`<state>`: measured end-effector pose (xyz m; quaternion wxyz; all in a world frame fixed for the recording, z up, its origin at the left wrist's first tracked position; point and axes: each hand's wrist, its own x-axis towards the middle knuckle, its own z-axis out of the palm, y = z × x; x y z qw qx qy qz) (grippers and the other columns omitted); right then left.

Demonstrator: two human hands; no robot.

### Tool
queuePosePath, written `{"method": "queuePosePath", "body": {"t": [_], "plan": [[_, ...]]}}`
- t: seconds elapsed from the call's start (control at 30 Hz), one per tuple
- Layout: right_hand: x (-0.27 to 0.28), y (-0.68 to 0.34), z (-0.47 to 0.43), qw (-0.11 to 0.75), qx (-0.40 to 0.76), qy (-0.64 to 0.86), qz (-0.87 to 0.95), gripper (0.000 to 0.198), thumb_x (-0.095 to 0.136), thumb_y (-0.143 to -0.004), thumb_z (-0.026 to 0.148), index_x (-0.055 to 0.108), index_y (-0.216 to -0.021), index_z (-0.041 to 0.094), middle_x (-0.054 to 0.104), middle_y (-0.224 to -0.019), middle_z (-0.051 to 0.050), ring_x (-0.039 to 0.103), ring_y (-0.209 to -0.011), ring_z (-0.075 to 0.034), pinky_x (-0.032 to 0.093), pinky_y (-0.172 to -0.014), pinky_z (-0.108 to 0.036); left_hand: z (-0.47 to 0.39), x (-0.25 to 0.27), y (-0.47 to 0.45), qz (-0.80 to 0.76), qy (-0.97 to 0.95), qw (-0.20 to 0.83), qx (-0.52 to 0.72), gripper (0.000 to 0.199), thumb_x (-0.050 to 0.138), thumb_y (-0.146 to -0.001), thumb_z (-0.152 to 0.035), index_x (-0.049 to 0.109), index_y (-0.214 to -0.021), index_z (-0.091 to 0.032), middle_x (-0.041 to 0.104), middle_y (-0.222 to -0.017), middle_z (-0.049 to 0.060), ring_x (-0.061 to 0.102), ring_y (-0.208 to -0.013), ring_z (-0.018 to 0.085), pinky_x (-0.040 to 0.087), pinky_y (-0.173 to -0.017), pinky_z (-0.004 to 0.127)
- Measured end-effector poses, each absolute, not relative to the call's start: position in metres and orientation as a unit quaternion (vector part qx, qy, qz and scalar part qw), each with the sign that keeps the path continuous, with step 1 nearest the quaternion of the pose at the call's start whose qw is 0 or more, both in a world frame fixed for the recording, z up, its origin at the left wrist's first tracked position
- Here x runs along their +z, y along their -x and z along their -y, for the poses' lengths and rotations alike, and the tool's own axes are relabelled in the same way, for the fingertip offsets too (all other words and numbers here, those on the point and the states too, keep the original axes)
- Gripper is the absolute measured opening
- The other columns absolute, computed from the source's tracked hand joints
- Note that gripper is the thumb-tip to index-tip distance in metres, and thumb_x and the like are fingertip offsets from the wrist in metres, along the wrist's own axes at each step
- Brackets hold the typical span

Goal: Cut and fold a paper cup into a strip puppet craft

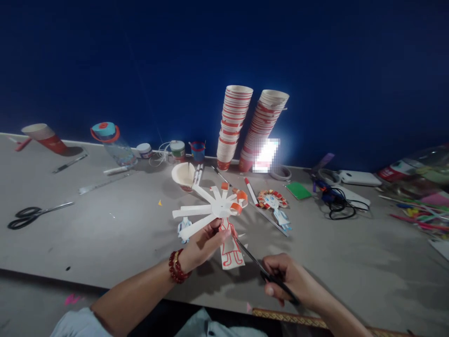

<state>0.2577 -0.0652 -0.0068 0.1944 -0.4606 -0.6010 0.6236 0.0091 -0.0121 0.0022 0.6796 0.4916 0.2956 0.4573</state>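
Observation:
My left hand [203, 245], with a red bead bracelet at its wrist, pinches a paper doll [230, 250] cut from a paper cup. The doll's dress and legs are drawn in red. White strips fan out around its round head, and several at the right are curled, showing orange. My right hand [289, 278] is closed around the handles of black-handled scissors [255, 261]. Their tips reach the doll's right edge beside the dress. Behind lies a finished-looking doll [274, 203] with a coloured curly fringe, and a blue-drawn figure [184, 229] lies partly under the strips.
Two tall stacks of paper cups [233, 126] stand against the blue wall. A cut cup [183, 175], markers [250, 189] and a green pad [298, 190] lie nearer. On the left are a water bottle [117, 147] and other scissors [33, 215]; cables [342, 203] lie right.

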Motion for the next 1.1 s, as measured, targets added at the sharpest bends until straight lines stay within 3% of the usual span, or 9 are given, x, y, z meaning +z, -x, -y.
{"method": "queuePosePath", "body": {"t": [0.37, 1.1], "plan": [[0.004, -0.255, 0.061, 0.17, 0.6, 0.493, 0.606, 0.063, 0.075, -0.063, 0.069, 0.035, -0.055, 0.022, 0.037, -0.045, 0.009, 0.04, -0.038, -0.007, 0.027, -0.038, -0.017, 0.012, 0.005, -0.009, -0.316, -0.482, 0.681, 0.452, 0.022, 0.068, -0.084, -0.038, 0.064, -0.081, -0.016, 0.049, -0.068, -0.003, 0.039, -0.063, 0.01, 0.036, -0.063, 0.024], [0.006, -0.265, 0.052, 0.142, 0.514, 0.499, 0.683, 0.063, 0.076, -0.065, 0.067, 0.033, -0.057, 0.021, 0.032, -0.051, 0.008, 0.025, -0.05, -0.008, 0.019, -0.044, -0.021, 0.013, 0.017, -0.009, -0.297, -0.517, 0.678, 0.43, 0.025, 0.065, -0.087, -0.038, 0.069, -0.079, -0.015, 0.066, -0.079, 0.005, 0.054, -0.072, 0.015, 0.044, -0.071, 0.027]]}}
